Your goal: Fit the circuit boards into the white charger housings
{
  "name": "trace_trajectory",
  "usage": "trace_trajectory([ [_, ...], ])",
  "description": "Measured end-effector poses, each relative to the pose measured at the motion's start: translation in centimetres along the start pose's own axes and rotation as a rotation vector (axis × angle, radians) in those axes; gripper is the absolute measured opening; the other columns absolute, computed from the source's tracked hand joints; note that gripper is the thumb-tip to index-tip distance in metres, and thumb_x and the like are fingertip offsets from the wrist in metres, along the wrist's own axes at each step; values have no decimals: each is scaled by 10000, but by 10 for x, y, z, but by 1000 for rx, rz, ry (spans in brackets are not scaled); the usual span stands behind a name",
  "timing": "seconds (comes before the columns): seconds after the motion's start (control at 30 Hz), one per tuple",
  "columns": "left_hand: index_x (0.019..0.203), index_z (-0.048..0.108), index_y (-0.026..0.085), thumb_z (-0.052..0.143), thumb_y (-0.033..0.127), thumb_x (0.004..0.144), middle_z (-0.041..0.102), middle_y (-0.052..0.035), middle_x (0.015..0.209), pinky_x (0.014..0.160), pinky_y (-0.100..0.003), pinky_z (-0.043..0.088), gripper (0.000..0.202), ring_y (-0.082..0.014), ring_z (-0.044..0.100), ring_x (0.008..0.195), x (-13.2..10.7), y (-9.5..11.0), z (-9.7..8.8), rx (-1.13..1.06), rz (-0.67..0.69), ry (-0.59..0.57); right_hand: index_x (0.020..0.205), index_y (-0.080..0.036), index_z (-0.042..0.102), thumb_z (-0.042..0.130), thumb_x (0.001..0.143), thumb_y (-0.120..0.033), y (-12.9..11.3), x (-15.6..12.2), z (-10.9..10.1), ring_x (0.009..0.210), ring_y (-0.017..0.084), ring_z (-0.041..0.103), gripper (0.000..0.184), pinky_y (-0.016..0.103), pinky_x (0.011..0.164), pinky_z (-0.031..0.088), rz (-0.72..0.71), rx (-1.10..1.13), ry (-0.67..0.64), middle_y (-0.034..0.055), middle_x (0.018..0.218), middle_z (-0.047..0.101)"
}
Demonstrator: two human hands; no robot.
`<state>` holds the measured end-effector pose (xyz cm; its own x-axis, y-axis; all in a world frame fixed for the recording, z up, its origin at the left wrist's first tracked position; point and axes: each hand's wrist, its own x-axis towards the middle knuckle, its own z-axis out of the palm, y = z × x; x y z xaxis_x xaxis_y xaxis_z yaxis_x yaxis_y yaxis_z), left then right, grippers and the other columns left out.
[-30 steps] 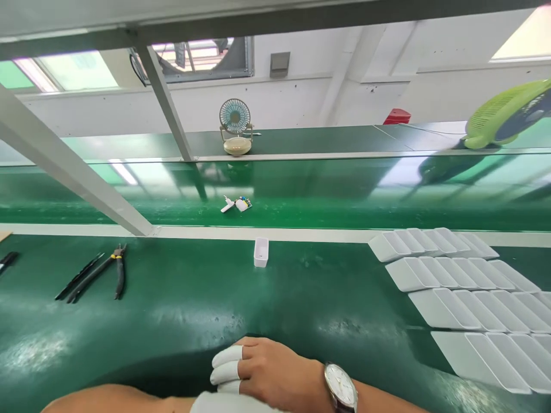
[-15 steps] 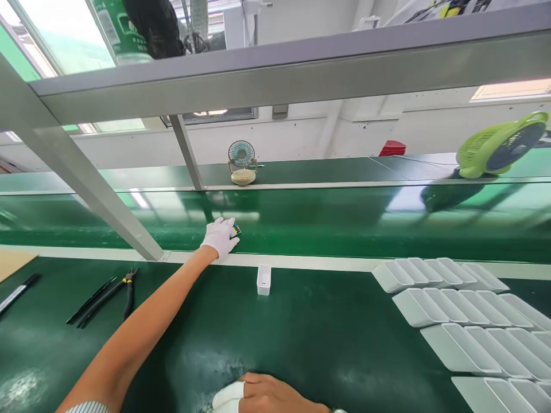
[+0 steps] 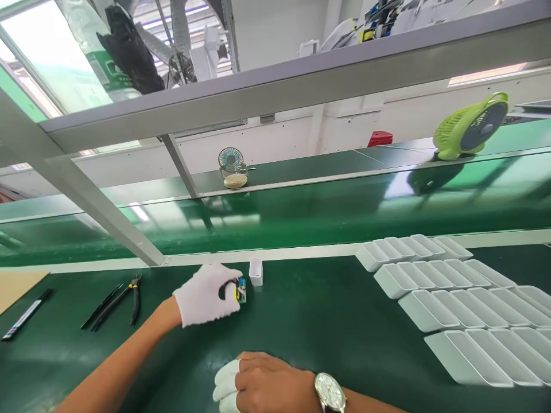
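Observation:
In a white glove, my left hand (image 3: 210,295) pinches a small circuit board (image 3: 241,290) between thumb and fingers, above the green table. The board shows a yellow part near my fingertips. Just beyond it stands a small white plastic box (image 3: 256,272), apart from my hand. My right hand (image 3: 262,383) lies palm down on the table near the front, white finger cots on several fingers and a watch (image 3: 330,392) at the wrist. Its fingers rest loosely on the surface and nothing shows in them; the palm side is hidden.
Several rows of white bins (image 3: 456,307) fill the right side. Black-handled cutters (image 3: 134,292), tweezers (image 3: 102,305) and a pen-like tool (image 3: 26,314) lie at left. A slanted metal post (image 3: 112,215) rises beside the green conveyor belt (image 3: 301,209). A small fan (image 3: 232,163) stands behind.
My left hand has come back from the belt to above the table, bringing the circuit board. My right hand has shifted little; the camera view has tilted.

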<state>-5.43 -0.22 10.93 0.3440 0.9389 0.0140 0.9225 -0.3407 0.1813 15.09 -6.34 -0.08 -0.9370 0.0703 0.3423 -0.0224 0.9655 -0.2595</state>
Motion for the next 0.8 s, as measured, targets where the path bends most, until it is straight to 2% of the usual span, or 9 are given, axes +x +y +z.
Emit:
trace_trajectory([
  [0.07, 1079, 715, 273, 691, 322, 710, 727, -35, 900, 808, -349, 514, 373, -250, 656, 863, -21, 27, 9, -13, 108, -88, 857, -211, 701, 597, 960, -328, -7, 3, -2, 937, 152, 643, 188, 273, 968, 449, -31, -64, 9, 16, 897, 736],
  [0.17, 951, 716, 245, 735, 337, 702, 699, -25, 783, 799, -367, 505, 267, -251, 649, 824, -28, 59, 29, -11, 217, -188, 955, -176, 715, 601, 945, -250, -20, 8, -3, 1056, 191, 626, 137, 313, 989, 448, -64, -187, 48, 62, 1038, 737],
  [0.27, 1007, 708, 225, 785, 411, 697, 716, -60, 924, 825, -396, 515, 370, -278, 658, 901, -15, 73, 42, -54, 293, -77, 962, -142, 711, 581, 939, -183, -33, 11, -10, 1024, 206, 629, 138, 356, 985, 444, -92, -273, 58, 93, 1037, 730],
  [0.37, 1088, 691, 220, 749, 397, 777, 701, -94, 1098, 917, -426, 514, 362, -286, 648, 1020, 1, 62, 41, -129, 309, 174, 930, -151, 693, 540, 967, -157, -40, 3, -23, 839, 170, 622, 158, 344, 896, 454, -87, -294, 27, 66, 878, 717],
  [0.43, 1182, 651, 225, 709, 344, 825, 668, -102, 1219, 1015, -445, 484, 381, -286, 614, 1136, 11, 46, 38, -167, 242, 345, 919, -158, 678, 517, 985, -158, -42, -9, -31, 742, 154, 591, 174, 320, 802, 447, -34, -302, 25, 44, 777, 685],
  [0.5, 1327, 555, 206, 726, 317, 802, 607, -127, 1340, 1086, -461, 445, 563, -302, 550, 1259, 20, 27, 38, -168, 147, 447, 855, -166, 661, 508, 994, -175, -41, -23, -36, 662, 147, 551, 207, 305, 706, 414, 70, -319, 45, 28, 687, 640],
  [0.63, 1482, 374, 153, 775, 334, 742, 443, -186, 1517, 1139, -511, 383, 861, -358, 382, 1427, 32, 5, 57, -54, 41, 422, 685, -187, 596, 492, 1016, -261, -30, -47, -43, 568, 141, 486, 354, 301, 598, 322, 368, -382, 147, 7, 589, 573],
  [0.7, 1480, 385, 171, 770, 348, 755, 400, -183, 1552, 1126, -539, 383, 840, -371, 344, 1451, 35, 3, 70, 15, 54, 383, 653, -192, 580, 475, 1024, -280, -19, -56, -49, 558, 140, 480, 396, 301, 583, 298, 469, -423, 186, 5, 583, 570],
  [0.8, 1389, 510, 202, 721, 346, 827, 460, -161, 1514, 1095, -527, 416, 617, -350, 397, 1425, 39, 4, 84, 117, 126, 376, 638, -196, 582, 451, 1010, -235, 0, -65, -62, 576, 157, 504, 397, 306, 584, 307, 544, -489, 206, 23, 601, 591],
])
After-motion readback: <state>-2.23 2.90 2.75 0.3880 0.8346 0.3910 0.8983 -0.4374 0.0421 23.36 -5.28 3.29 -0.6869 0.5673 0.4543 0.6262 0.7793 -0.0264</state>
